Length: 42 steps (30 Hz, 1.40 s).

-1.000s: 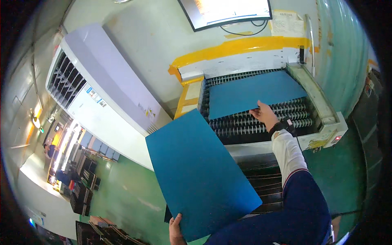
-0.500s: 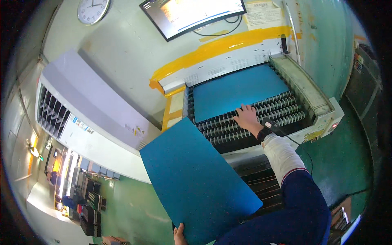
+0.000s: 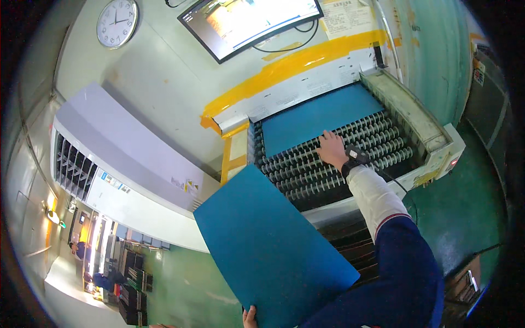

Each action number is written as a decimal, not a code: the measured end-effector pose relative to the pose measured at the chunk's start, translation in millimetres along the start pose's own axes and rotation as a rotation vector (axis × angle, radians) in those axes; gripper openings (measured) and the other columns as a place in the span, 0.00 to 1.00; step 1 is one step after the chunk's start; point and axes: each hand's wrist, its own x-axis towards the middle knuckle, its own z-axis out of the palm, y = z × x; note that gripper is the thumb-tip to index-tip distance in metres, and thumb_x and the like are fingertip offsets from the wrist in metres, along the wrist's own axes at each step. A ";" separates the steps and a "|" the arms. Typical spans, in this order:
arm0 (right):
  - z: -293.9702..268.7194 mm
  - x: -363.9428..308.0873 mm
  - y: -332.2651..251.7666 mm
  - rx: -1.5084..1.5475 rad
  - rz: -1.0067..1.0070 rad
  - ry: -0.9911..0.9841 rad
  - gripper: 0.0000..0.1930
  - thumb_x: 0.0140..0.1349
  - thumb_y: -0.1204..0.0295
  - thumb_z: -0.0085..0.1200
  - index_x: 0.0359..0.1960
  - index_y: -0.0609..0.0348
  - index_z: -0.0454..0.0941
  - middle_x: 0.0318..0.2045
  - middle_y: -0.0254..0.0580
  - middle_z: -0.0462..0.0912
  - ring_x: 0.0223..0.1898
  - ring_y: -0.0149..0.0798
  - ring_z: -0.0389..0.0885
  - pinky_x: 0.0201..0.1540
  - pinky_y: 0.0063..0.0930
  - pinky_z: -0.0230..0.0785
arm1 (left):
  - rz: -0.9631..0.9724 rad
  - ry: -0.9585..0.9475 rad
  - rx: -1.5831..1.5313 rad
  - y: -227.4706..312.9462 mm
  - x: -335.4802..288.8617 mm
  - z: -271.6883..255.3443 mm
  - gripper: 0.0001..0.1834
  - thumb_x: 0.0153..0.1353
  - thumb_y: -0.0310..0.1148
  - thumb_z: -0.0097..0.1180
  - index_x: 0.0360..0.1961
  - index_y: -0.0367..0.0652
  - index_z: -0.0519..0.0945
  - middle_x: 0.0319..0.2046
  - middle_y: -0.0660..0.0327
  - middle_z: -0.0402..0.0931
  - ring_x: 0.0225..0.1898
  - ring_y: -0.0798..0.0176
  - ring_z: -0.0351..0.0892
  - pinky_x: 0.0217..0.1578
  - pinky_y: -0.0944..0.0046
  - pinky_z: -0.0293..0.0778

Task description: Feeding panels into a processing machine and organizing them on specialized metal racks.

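Observation:
A large blue sheet [image 3: 273, 246] slants across the lower middle, its lower edge pinched in my left hand [image 3: 249, 317], of which only a few fingers show. A second blue sheet [image 3: 317, 117] lies flat on the rows of disc rollers [image 3: 383, 148] of a machine. Over those rollers, just at the near edge of the second sheet, my right hand [image 3: 332, 150] is open with its fingers apart and holds nothing. Whether its fingertips touch the sheet or the rollers, I cannot tell. A dark band with a small cabled device [image 3: 358, 154] sits on my right wrist.
The machine's pale side frame [image 3: 413, 117] borders the rollers on the right. At the left stands a tall white air-conditioner unit [image 3: 142, 158], close to the held sheet. A screen [image 3: 249, 24] and a round clock [image 3: 117, 23] hang on the wall. People [image 3: 104, 280] are far off at lower left.
The sheet on the rollers has moved farther into the machine, baring more rollers at its near edge. My right hand has shifted slightly away from me. My left hand still holds its sheet.

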 end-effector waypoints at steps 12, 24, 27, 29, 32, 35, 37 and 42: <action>-53.9 -128.0 -74.1 1.116 0.016 -0.136 0.29 0.57 0.58 0.55 0.56 0.61 0.64 0.49 0.49 0.71 0.48 0.43 0.72 0.46 0.37 0.67 | 0.151 -0.158 0.004 -4.9 14.6 -8.3 0.25 0.58 0.43 0.52 0.52 0.38 0.70 0.46 0.59 0.72 0.47 0.62 0.69 0.50 0.63 0.63; -103.6 -190.9 -30.8 1.998 0.518 -0.631 0.19 0.57 0.62 0.55 0.44 0.63 0.73 0.36 0.41 0.80 0.35 0.38 0.79 0.37 0.30 0.72 | 0.148 -0.501 -0.057 21.8 40.3 24.0 0.20 0.52 0.37 0.58 0.44 0.37 0.74 0.36 0.58 0.77 0.33 0.62 0.77 0.34 0.63 0.73; -122.2 -197.5 -31.7 2.067 0.618 -0.638 0.15 0.58 0.64 0.54 0.42 0.63 0.74 0.35 0.41 0.80 0.32 0.38 0.79 0.34 0.32 0.73 | 0.109 -0.532 -0.029 39.5 32.3 44.5 0.23 0.53 0.38 0.58 0.48 0.36 0.72 0.39 0.56 0.77 0.37 0.61 0.77 0.39 0.62 0.73; -124.6 -201.7 -23.8 2.052 0.632 -0.475 0.15 0.57 0.65 0.54 0.41 0.62 0.74 0.35 0.42 0.79 0.31 0.39 0.78 0.34 0.35 0.72 | 0.059 -0.519 -0.047 50.4 23.8 55.0 0.23 0.53 0.38 0.57 0.48 0.36 0.72 0.39 0.56 0.77 0.37 0.60 0.77 0.41 0.61 0.73; -112.2 -207.6 0.7 1.962 0.699 -0.295 0.15 0.56 0.65 0.55 0.41 0.61 0.73 0.35 0.42 0.79 0.33 0.41 0.78 0.36 0.39 0.72 | 0.059 -0.545 -0.003 48.5 30.9 54.2 0.25 0.57 0.41 0.54 0.51 0.35 0.70 0.39 0.55 0.77 0.41 0.59 0.77 0.45 0.58 0.71; -108.8 -210.3 19.4 2.028 0.728 -0.169 0.15 0.56 0.65 0.55 0.42 0.61 0.72 0.36 0.42 0.78 0.35 0.42 0.77 0.39 0.41 0.70 | 0.146 -0.651 -0.119 20.8 61.4 31.9 0.28 0.59 0.47 0.50 0.53 0.36 0.68 0.41 0.52 0.76 0.40 0.57 0.76 0.43 0.58 0.72; -120.6 -214.7 22.9 2.077 0.716 -0.110 0.15 0.56 0.66 0.54 0.42 0.61 0.72 0.37 0.42 0.78 0.37 0.42 0.76 0.40 0.42 0.70 | 0.099 -0.839 -0.352 2.1 75.6 14.7 0.27 0.61 0.47 0.48 0.52 0.35 0.69 0.41 0.48 0.76 0.38 0.56 0.76 0.41 0.58 0.71; -111.3 -226.6 39.5 2.165 0.735 0.088 0.15 0.57 0.68 0.52 0.44 0.60 0.70 0.40 0.43 0.77 0.40 0.44 0.75 0.43 0.44 0.69 | 0.037 -0.752 -0.395 -32.1 84.8 -7.8 0.29 0.60 0.49 0.48 0.53 0.35 0.69 0.40 0.47 0.76 0.36 0.56 0.76 0.39 0.58 0.70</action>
